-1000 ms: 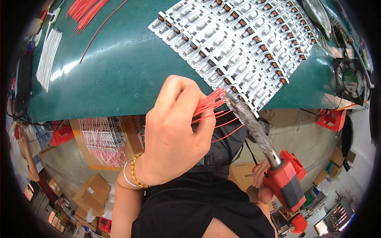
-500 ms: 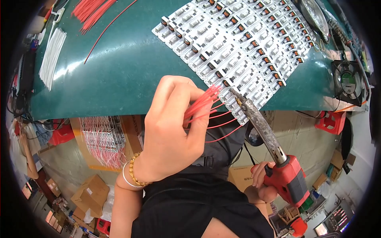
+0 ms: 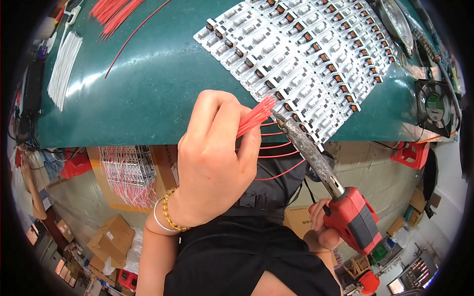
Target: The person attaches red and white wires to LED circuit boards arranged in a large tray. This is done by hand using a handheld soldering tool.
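My left hand (image 3: 210,158) pinches a bundle of red wires (image 3: 255,117), their ends pointing up and right toward a panel of white circuit boards (image 3: 291,64). Several separate red wires curve from the panel's near edge back beneath my fingers. In my right hand (image 3: 323,227) is a red and black soldering iron (image 3: 353,217) with a long, stained metal barrel. Its dark tip lies beside the bundle's ends, at the near left edge of the panel. Whether the tip touches a wire or a board is hard to tell.
More red wires (image 3: 116,15) and a bundle of white wires (image 3: 64,71) lie on the green table (image 3: 148,98). A small fan (image 3: 434,107) stands at the right, below a metal dish (image 3: 396,24). Wired boards (image 3: 128,172) rest below the table's edge at left.
The iron's tip has moved left and slightly up, closer to the wire ends. The board panel has shifted a little to the right. Another red wire now curves from the panel.
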`<state>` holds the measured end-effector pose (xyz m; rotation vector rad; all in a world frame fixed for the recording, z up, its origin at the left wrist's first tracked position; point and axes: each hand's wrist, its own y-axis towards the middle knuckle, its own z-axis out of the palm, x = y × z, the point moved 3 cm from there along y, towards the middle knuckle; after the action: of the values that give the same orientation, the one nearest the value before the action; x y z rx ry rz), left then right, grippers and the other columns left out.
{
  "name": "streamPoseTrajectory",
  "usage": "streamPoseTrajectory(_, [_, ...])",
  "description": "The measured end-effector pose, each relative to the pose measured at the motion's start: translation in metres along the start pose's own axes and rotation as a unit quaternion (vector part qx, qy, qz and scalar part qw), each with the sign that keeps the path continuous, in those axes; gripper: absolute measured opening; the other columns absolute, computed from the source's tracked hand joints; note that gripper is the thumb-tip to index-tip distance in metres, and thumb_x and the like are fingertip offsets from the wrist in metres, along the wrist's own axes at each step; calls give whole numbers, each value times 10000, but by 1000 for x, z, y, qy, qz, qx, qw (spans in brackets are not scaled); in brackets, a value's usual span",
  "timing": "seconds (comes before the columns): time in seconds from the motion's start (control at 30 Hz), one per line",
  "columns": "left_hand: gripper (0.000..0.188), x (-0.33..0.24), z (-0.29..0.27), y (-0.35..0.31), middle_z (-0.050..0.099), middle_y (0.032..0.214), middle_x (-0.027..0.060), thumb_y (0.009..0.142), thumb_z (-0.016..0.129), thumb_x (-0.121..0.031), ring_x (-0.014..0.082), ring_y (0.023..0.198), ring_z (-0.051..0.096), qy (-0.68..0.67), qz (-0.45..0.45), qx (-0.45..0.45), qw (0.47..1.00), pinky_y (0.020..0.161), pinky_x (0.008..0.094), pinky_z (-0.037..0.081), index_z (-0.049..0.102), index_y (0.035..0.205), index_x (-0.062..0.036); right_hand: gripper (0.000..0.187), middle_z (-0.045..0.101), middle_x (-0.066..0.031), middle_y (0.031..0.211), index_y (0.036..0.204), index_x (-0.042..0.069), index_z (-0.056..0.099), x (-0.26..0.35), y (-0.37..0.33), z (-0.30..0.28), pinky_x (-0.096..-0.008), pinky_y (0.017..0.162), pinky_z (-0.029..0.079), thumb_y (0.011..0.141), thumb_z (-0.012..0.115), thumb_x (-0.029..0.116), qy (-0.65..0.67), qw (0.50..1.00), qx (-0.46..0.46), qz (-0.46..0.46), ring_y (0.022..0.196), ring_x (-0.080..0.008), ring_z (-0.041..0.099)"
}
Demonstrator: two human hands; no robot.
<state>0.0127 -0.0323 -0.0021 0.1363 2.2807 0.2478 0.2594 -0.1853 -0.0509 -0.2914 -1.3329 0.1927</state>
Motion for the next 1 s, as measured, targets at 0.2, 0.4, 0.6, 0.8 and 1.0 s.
streamPoseTrajectory(0.2, [131,-1,-1,3,523,880,122,738,662,47,298,707,586,-9,11,-9,1000,599,377,478,590,842,12,475,615,-87,707,795,-23,603,-1,-8,-7,-271,569,451,776,768,422,-208,966,-75,-136,625,-148,581])
streamPoseTrajectory(0.4, [126,0,0,1,524,881,119,737,662,50,294,685,590,-10,5,-10,1000,576,371,480,589,833,13,527,596,-56,668,737,-7,608,16,2,4,-274,566,445,710,805,481,-159,972,-52,-166,620,-144,579])
streamPoseTrajectory(0.6, [131,0,3,1,523,881,118,734,665,50,296,685,592,-15,8,-12,1000,580,372,479,582,832,21,303,569,-4,584,696,19,617,10,-1,-1,-246,475,401,687,800,260,-133,986,-40,-94,509,-100,541])
streamPoseTrajectory(0.8, [147,0,3,-3,519,876,116,723,674,55,293,673,588,2,16,-23,1000,582,369,478,574,827,26,264,555,1,568,645,49,602,-9,-14,-13,-254,461,390,660,776,247,-172,975,-110,-83,484,-134,540])
streamPoseTrajectory(1.0, [144,0,4,3,519,876,116,724,674,61,292,673,589,-16,25,-27,999,578,364,477,571,818,27,273,531,-9,538,592,47,572,17,10,14,-263,452,381,687,739,241,-144,969,-82,-185,473,-144,534])
